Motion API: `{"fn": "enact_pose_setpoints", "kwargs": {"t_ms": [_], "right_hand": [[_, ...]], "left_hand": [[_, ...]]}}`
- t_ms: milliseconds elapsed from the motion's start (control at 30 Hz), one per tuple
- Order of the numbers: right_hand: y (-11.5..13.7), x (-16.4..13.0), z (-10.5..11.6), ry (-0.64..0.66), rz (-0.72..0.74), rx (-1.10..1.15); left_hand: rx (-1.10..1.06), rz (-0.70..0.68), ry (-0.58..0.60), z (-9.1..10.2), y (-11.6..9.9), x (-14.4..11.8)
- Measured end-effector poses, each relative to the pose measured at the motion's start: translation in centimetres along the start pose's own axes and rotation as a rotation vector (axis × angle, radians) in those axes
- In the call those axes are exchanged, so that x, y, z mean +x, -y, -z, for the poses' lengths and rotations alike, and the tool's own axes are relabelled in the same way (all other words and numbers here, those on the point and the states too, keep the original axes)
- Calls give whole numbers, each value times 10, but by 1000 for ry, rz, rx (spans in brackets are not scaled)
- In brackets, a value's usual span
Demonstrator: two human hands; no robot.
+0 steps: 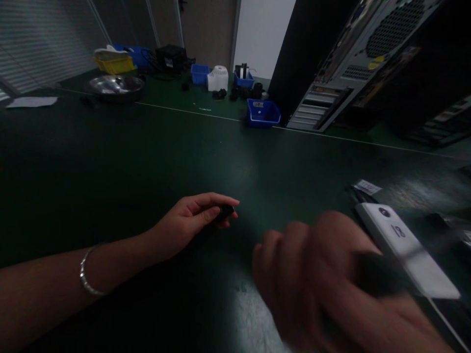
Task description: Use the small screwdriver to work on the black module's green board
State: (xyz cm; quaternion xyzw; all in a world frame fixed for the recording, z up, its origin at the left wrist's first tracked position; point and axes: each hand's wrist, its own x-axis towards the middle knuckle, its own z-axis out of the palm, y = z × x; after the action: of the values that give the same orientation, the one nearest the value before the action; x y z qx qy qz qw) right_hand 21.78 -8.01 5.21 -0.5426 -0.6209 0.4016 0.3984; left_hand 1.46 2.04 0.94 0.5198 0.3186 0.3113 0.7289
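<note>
My left hand (191,218) rests on the dark green table (147,157), its fingertips pinching a small black part (225,211). A silver bracelet (86,277) sits on that wrist. My right hand (316,279) is blurred in the lower right, fingers curled around a dark handle-like tool (382,274); what the tool is cannot be told. A long white flat piece with a black mark (405,247) lies just beyond the right hand.
A blue bin (263,113) and an opened computer case (353,63) stand at the back right. Farther back are a metal bowl (116,86), a yellow tray (114,63), small blue bins (199,73) and a white device (218,78). A paper sheet (32,102) lies at the left.
</note>
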Motion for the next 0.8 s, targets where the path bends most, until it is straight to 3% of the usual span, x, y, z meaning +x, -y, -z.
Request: {"fn": "enact_pose_setpoints", "kwargs": {"t_ms": [100, 200, 367, 500, 800], "right_hand": [[-7, 39, -11, 17, -77, 308], [-29, 50, -17, 59, -90, 329], [-40, 45, -14, 99, 101, 95], [-35, 49, -10, 112, 236, -67], [-36, 50, -8, 113, 307, -105]], "left_hand": [[101, -56, -40, 1, -1, 1], [241, -84, -47, 3, -3, 1], [316, -125, 26, 5, -4, -1], [222, -109, -2, 4, 1, -2], [300, -174, -87, 4, -4, -1]]}}
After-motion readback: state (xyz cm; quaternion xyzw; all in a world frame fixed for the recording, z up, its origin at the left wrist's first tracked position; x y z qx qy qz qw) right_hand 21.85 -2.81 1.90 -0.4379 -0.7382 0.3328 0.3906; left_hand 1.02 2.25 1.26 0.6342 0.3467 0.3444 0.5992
